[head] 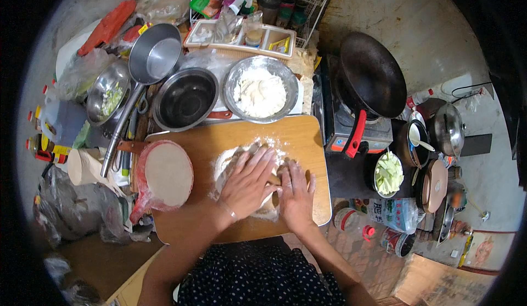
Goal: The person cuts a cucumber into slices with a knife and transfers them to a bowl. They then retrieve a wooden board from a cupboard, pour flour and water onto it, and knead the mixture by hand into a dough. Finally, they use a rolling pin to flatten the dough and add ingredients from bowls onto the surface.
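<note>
Both my hands rest on a small wooden rolling pin [273, 179], most of which is hidden beneath them. My left hand [249, 184], with a bracelet at the wrist, lies flat with its fingers stretched forward. Beside it, my right hand [296, 195] presses down with floury fingers. Below them a pale, floured piece of dough [265, 213] shows in part on the wooden board [197, 223]. Loose flour [224, 162] surrounds it. On the board's left side sits a red plastic scoop [142, 186] filled with flour [169, 174].
Behind the board stand a metal bowl of floury dough [260, 92] and a dark bowl [185, 100]. A long-handled saucepan [154, 55] leans at left. On the right, a wok [372, 75] tilts on a gas stove [358, 131], near a bowl of cut greens [389, 174].
</note>
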`<state>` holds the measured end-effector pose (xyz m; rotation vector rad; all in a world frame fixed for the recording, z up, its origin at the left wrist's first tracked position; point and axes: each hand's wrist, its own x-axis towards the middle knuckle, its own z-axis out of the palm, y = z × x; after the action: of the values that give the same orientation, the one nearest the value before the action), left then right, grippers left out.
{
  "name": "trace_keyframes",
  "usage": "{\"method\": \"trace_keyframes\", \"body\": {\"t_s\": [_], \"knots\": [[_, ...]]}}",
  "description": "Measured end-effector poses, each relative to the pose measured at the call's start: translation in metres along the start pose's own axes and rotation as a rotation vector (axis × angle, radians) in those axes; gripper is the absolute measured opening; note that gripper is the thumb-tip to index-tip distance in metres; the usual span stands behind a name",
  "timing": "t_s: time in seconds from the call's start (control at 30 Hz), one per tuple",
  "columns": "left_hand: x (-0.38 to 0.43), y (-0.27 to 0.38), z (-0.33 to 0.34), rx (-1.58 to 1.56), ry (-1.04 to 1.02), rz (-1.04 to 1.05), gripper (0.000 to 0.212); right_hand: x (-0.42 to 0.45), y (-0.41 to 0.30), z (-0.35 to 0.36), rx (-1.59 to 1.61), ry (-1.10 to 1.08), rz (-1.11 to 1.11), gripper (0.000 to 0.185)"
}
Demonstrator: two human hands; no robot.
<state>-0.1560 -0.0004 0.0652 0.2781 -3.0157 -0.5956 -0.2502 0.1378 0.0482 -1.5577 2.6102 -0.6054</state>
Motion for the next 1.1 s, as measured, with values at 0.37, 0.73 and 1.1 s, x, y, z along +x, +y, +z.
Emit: {"method": "trace_keyframes", "body": {"t_s": [0.37,0.73,1.1], "knots": [[0.069,-0.009,0.015,0.008,-0.092,0.183,0.055,0.005,0.008,-0.012,0.044,0.099,-0.006,0.036],[-0.057,0.010,0.002,0.028,0.025,-0.210,0.062,-0.003,0.006,-0.012,0.035,-0.059,-0.260,0.049],[-0.047,0.012,0.005,0.018,-0.044,-0.160,0.070,-0.029,0.012,-0.021,-0.006,-0.203,-0.164,0.062]]}}
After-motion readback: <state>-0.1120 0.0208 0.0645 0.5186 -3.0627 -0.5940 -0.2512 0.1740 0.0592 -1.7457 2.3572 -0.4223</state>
